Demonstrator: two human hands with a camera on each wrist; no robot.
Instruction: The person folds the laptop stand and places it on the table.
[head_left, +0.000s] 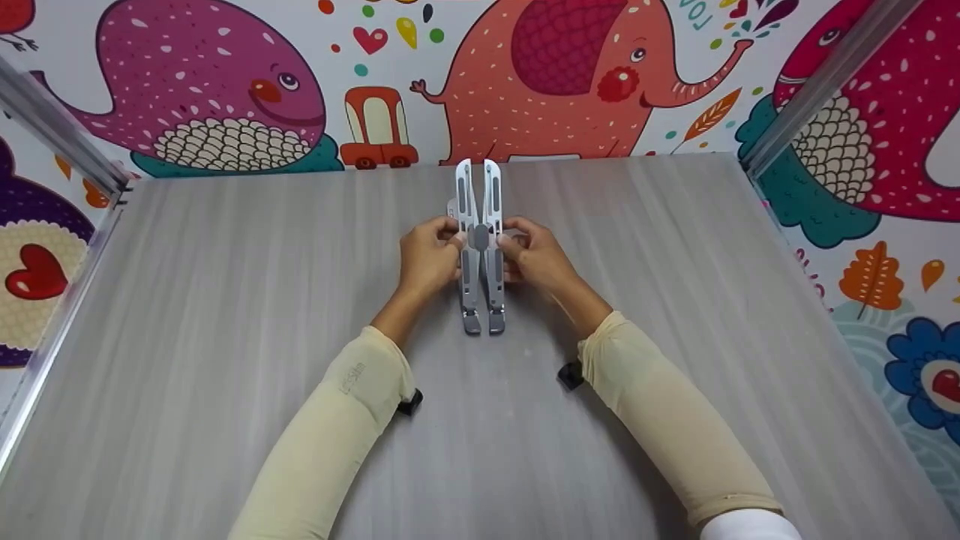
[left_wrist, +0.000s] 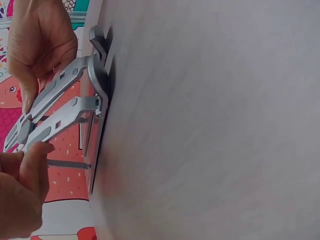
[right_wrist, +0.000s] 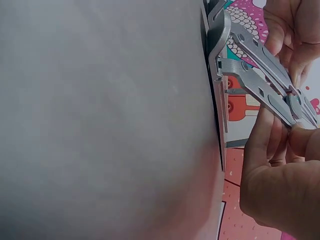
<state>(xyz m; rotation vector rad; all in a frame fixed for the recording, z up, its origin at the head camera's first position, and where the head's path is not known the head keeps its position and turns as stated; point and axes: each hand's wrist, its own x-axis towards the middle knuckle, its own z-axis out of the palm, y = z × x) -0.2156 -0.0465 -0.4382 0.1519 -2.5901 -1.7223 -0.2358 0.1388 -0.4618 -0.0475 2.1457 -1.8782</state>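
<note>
A silver folding laptop stand (head_left: 470, 271) stands on the table, its two long arms close together in a narrow X around a round grey hub (head_left: 481, 238). My left hand (head_left: 427, 259) pinches the left arm beside the hub between thumb and fingers. On the other side, my right hand (head_left: 544, 259) grips the right arm at about the same height. In the left wrist view, the stand's top arms (left_wrist: 60, 122) slope up from the hooked front ends (left_wrist: 99, 80), with thin struts below. The lower bars (right_wrist: 220, 120) lie along the tabletop in the right wrist view.
The grey wood-grain table (head_left: 247, 360) spreads around the stand. Behind it rises a wall with a printed elephant (head_left: 555, 112) and other cartoon figures. Metal posts (head_left: 817, 97) stand at the back corners. Small black wrist devices (head_left: 571, 375) hang under both sleeves.
</note>
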